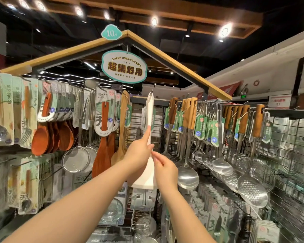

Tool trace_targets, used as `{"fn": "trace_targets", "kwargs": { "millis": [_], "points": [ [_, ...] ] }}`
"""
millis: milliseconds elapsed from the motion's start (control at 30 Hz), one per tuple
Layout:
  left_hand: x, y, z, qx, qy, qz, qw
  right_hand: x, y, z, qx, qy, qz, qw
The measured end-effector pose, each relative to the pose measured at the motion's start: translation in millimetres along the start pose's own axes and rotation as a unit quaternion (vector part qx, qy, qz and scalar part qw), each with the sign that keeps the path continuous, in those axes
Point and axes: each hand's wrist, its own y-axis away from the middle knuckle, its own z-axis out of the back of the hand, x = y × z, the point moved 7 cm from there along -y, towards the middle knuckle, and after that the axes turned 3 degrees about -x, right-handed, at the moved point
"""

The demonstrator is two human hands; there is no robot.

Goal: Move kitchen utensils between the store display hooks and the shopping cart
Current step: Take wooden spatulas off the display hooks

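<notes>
spatula (pixel 150 109) top end sits at the hook (pixel 151 92), well above the fingertips. left hand (pixel 139 152) wraps the handle, index laid up along it; right hand (pixel 165 168) pinches just below. lift straight, clear the hook tip (hole probably snug), then pull back.

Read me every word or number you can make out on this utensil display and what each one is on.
"SUPER USER-FRIENDLY", "超集好用": oval hanging sign; smaller line blurred.
"10": teal roof tag.
"Wooden": spatula card.
"Spoon": left pack.
"Fork": next pack.
"101": white wall sign.
Green tags: too small.
</notes>
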Motion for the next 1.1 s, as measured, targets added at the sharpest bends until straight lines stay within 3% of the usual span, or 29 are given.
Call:
{"fn": "trace_targets", "kwargs": {
  "millis": [233, 467, 733, 1100],
  "points": [
    [23, -35, -20, 0.041, 0.005, -0.005, 0.999, -25, -38, -22, -0.009, 0.022, -0.047, 0.999],
    [60, -69, -54, 0.085, -0.046, -0.022, 0.995, -95, -92, -46, 0.009, 0.097, -0.189, 0.977],
    [88, -57, -78, 0.083, -0.082, 0.012, 0.993, -130, -94, -56, 0.06, 0.126, -0.219, 0.966],
    [96, -11, -42, 0.086, -0.104, -0.003, 0.991, -74, -54, -31, 0.029, 0.166, -0.092, 0.981]
  ]
}}
